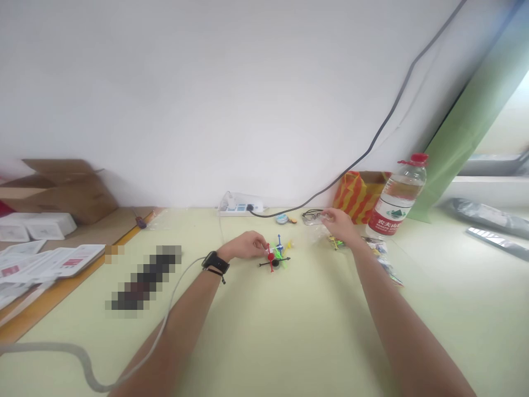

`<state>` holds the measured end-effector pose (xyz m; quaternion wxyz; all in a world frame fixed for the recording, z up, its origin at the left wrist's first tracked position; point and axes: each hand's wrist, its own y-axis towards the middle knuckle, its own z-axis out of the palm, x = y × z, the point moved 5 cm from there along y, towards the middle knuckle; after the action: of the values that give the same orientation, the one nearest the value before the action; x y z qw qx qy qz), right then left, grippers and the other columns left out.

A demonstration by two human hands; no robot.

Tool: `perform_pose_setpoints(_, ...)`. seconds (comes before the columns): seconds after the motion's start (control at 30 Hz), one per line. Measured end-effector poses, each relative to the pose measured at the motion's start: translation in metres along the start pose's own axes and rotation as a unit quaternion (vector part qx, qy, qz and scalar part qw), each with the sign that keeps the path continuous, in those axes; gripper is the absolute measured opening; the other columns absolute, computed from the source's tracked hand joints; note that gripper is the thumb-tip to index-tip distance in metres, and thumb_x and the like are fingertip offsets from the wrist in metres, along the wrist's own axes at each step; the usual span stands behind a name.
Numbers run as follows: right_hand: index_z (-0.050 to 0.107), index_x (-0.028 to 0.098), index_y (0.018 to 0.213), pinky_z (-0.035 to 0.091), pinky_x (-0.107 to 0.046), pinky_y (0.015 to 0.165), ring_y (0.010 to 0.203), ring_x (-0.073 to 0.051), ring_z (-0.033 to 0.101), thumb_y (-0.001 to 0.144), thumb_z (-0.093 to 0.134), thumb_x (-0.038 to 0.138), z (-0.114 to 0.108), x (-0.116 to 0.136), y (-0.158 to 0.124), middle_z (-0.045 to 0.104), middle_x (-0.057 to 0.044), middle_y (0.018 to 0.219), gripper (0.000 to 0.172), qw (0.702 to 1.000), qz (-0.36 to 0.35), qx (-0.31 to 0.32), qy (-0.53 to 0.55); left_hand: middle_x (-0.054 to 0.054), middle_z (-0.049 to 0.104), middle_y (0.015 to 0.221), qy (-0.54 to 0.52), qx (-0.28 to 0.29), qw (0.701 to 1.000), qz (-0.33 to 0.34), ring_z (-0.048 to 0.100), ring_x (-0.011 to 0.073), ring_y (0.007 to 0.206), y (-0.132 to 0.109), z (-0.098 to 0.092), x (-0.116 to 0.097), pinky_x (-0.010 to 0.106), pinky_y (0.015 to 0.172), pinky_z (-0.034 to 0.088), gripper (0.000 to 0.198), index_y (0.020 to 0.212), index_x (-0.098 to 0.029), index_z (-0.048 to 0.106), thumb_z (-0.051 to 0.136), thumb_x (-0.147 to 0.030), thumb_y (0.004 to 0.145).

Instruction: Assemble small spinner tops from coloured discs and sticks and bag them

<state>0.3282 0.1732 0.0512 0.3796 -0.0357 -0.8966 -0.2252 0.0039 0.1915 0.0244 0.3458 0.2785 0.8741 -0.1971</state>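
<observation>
My left hand (248,245), with a black watch on the wrist, has its fingers closed at the left side of a small cluster of arrow-tipped plastic pieces. A red piece (270,257) is nearest to its fingertips, beside a black piece (276,263), a blue piece (280,246) and green ones. Whether the fingers grip the red piece is too small to tell. Farther right, my right hand (339,225) pinches at a clear plastic bag (320,232). Under and beside that hand lie a yellow-green piece (335,242) and colourful packets (382,258).
A power strip (242,206) and black cable lie along the wall. A water bottle (397,198) and a striped bag (357,196) stand at the right. White boxes (52,225), papers (53,262) and a cardboard box (70,190) are at the left. A grey cable crosses my left forearm.
</observation>
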Motion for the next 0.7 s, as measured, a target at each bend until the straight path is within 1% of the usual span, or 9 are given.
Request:
perform_pose_setpoints(0.07, 0.073, 0.017, 0.103, 0.042, -0.050, 0.103, 0.111, -0.032, 0.059, 0.082, 0.062, 0.024, 0.000, 0.003, 0.000, 0.067, -0.015, 0.111, 0.025, 1.000, -0.008, -0.011, -0.019, 0.006, 0.079, 0.084, 0.000, -0.018, 1.000, 0.003, 0.072, 0.0239, 0.078, 0.001, -0.001, 0.000, 0.027, 0.063, 0.050, 0.030, 0.083, -0.021, 0.079, 0.079, -0.048, 0.069)
perform_pose_setpoints(0.13, 0.072, 0.018, 0.106, 0.038, -0.051, 0.109, 0.117, -0.032, 0.056, 0.086, 0.061, 0.025, 0.006, 0.015, 0.000, 0.066, -0.015, 0.115, 0.024, 0.999, -0.038, -0.001, -0.020, 0.006, 0.078, 0.081, 0.002, -0.033, 0.999, 0.007, 0.071, 0.0235, 0.075, 0.002, -0.003, -0.002, 0.027, 0.061, 0.049, 0.029, 0.076, -0.020, 0.079, 0.079, -0.049, 0.069)
perform_pose_setpoints(0.2, 0.071, 0.019, 0.107, 0.041, -0.047, 0.108, 0.115, -0.029, 0.059, 0.089, 0.061, 0.027, 0.020, 0.035, -0.005, 0.068, -0.013, 0.115, 0.022, 0.996, -0.084, 0.040, -0.003, 0.006, 0.077, 0.079, 0.005, -0.046, 0.999, 0.014, 0.069, 0.0224, 0.073, 0.001, -0.005, -0.005, 0.027, 0.059, 0.048, 0.030, 0.074, -0.021, 0.078, 0.079, -0.051, 0.069)
perform_pose_setpoints(0.33, 0.069, 0.022, 0.115, 0.052, -0.036, 0.095, 0.110, -0.022, 0.065, 0.095, 0.059, 0.031, 0.061, 0.075, -0.030, 0.071, -0.008, 0.120, 0.024, 0.971, -0.173, 0.156, 0.043, 0.005, 0.076, 0.081, 0.006, -0.066, 0.998, 0.022, 0.068, 0.0218, 0.073, -0.003, -0.014, -0.009, 0.027, 0.060, 0.048, 0.034, 0.076, -0.021, 0.077, 0.078, -0.054, 0.071)
perform_pose_setpoints(0.4, 0.067, 0.023, 0.122, 0.051, -0.037, 0.099, 0.117, -0.022, 0.063, 0.096, 0.060, 0.031, 0.080, 0.086, -0.045, 0.069, -0.008, 0.127, 0.028, 0.959, -0.197, 0.199, 0.050, 0.005, 0.076, 0.082, 0.001, -0.071, 0.997, 0.022, 0.069, 0.0226, 0.075, -0.006, -0.020, -0.009, 0.028, 0.062, 0.049, 0.034, 0.076, -0.020, 0.076, 0.079, -0.054, 0.070)
perform_pose_setpoints(0.47, 0.064, 0.023, 0.129, 0.047, -0.040, 0.105, 0.124, -0.024, 0.059, 0.094, 0.064, 0.030, 0.096, 0.091, -0.059, 0.067, -0.009, 0.132, 0.036, 0.948, -0.212, 0.233, 0.043, 0.005, 0.075, 0.081, -0.009, -0.081, 0.996, 0.021, 0.070, 0.0233, 0.077, -0.010, -0.028, -0.007, 0.029, 0.064, 0.051, 0.033, 0.074, -0.020, 0.074, 0.080, -0.052, 0.068)
perform_pose_setpoints(0.57, 0.063, 0.023, 0.134, 0.045, -0.043, 0.107, 0.125, -0.027, 0.058, 0.091, 0.067, 0.027, 0.109, 0.090, -0.071, 0.066, -0.011, 0.133, 0.043, 0.936, -0.221, 0.272, 0.022, 0.005, 0.075, 0.079, -0.035, -0.110, 0.993, 0.014, 0.071, 0.0234, 0.078, -0.016, -0.042, -0.002, 0.029, 0.064, 0.053, 0.030, 0.071, -0.020, 0.069, 0.078, -0.048, 0.070)
perform_pose_setpoints(0.63, 0.069, 0.023, 0.126, 0.045, -0.041, 0.104, 0.121, -0.028, 0.060, 0.091, 0.066, 0.025, 0.112, 0.089, -0.073, 0.067, -0.011, 0.127, 0.034, 0.929, -0.224, 0.295, 0.009, 0.006, 0.074, 0.079, -0.063, -0.128, 0.990, 0.011, 0.073, 0.0236, 0.080, -0.020, -0.051, 0.000, 0.030, 0.067, 0.056, 0.028, 0.069, -0.019, 0.064, 0.076, -0.045, 0.073)
perform_pose_setpoints(0.7, 0.076, 0.024, 0.109, 0.048, -0.036, 0.098, 0.111, -0.026, 0.064, 0.091, 0.064, 0.023, 0.112, 0.089, -0.072, 0.070, -0.009, 0.116, 0.022, 0.919, -0.227, 0.322, -0.001, 0.007, 0.075, 0.083, -0.096, -0.146, 0.985, 0.011, 0.076, 0.0240, 0.084, -0.023, -0.057, 0.000, 0.033, 0.075, 0.060, 0.028, 0.069, -0.019, 0.059, 0.073, -0.042, 0.078)
